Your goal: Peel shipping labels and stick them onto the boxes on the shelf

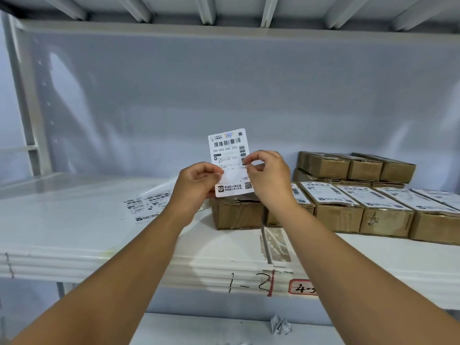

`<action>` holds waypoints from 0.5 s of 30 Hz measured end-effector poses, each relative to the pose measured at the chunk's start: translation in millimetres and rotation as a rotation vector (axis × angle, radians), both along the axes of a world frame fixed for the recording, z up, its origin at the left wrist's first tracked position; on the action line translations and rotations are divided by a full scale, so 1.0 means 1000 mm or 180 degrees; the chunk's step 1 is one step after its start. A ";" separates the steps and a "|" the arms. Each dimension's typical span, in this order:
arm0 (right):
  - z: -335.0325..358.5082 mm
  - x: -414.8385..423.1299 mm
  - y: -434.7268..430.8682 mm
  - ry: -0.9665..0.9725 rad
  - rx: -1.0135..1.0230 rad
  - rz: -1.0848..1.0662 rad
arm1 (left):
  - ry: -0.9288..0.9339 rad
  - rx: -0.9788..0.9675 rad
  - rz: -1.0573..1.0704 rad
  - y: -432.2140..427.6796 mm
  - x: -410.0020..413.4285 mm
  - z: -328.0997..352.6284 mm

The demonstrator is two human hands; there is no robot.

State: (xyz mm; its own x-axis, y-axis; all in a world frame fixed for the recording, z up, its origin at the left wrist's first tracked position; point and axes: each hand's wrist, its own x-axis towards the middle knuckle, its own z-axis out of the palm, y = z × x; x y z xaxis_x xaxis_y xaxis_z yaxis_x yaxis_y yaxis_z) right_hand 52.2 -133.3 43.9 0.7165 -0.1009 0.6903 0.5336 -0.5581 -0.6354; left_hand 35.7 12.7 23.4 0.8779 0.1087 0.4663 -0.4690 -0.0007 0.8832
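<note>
White metal shelving surrounds me, and the shelf at chest height carries everything I need. I hold one shipping label upright in front of me, printed side facing me. My left hand pinches its left edge between thumb and curled fingers, and my right hand pinches the right edge with thumb and forefinger. I judge I am working the label free of its backing, though I cannot see the split from this side.

To do this well, I should start the peel at a corner and draw it slowly, so the label does not curl or tear. I should also keep my fingertips off the glue.

Just below the label sits a bare cardboard box, which looks like the next target. To its right runs a row of labelled boxes. I should set one edge down square first, then smooth across. Spare labels lie flat to the left.
</note>
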 end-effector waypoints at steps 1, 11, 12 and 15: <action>0.002 0.002 -0.002 -0.0018 -0.0094 0.0012 | -0.0002 -0.0010 -0.0019 0.000 0.000 0.001; -0.013 0.008 -0.016 -0.0327 -0.0253 0.0138 | -0.0055 0.0207 0.0033 0.000 -0.002 -0.001; -0.013 0.008 -0.016 -0.0341 -0.0306 0.0117 | -0.0087 0.0258 0.0099 0.000 -0.001 -0.002; -0.015 0.007 -0.015 -0.0390 -0.0602 0.0050 | -0.0128 0.0463 0.0255 0.000 0.001 -0.004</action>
State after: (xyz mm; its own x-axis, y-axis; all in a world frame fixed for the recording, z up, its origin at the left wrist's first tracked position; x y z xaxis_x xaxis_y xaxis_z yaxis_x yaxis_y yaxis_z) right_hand 59.0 -148.7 28.8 0.6267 0.0492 0.7777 0.6099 -0.6522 -0.4502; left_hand 36.8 12.7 19.5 0.8495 0.1063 0.5167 -0.4972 -0.1661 0.8516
